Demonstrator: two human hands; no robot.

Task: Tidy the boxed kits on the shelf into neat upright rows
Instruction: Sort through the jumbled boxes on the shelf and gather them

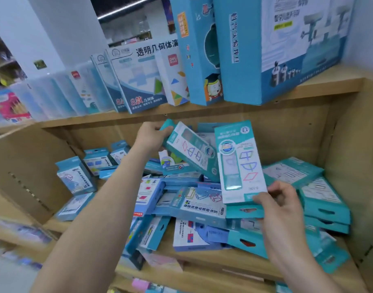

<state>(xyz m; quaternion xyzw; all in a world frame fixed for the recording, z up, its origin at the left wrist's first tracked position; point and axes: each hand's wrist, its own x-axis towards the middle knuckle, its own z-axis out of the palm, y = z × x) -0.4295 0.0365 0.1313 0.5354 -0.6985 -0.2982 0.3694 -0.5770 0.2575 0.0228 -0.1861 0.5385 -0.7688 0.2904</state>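
A wooden shelf compartment (223, 261) holds a jumbled heap of several teal and white boxed kits (194, 206) lying flat and crooked. My left hand (151, 136) grips the top end of one teal kit (189, 151), tilted over the heap at the back. My right hand (278, 204) pinches the bottom edge of a second teal kit (238, 161), held nearly upright beside the first. A few kits (75, 176) stand upright at the left side of the compartment.
The shelf above carries large blue boxes (276, 49), white geometry boxes (139, 77) and clear plastic cases (60, 94) standing in a row. Stacked flat kits (325, 204) lie at the right wall. Another shelf with pink packs (141, 284) shows below.
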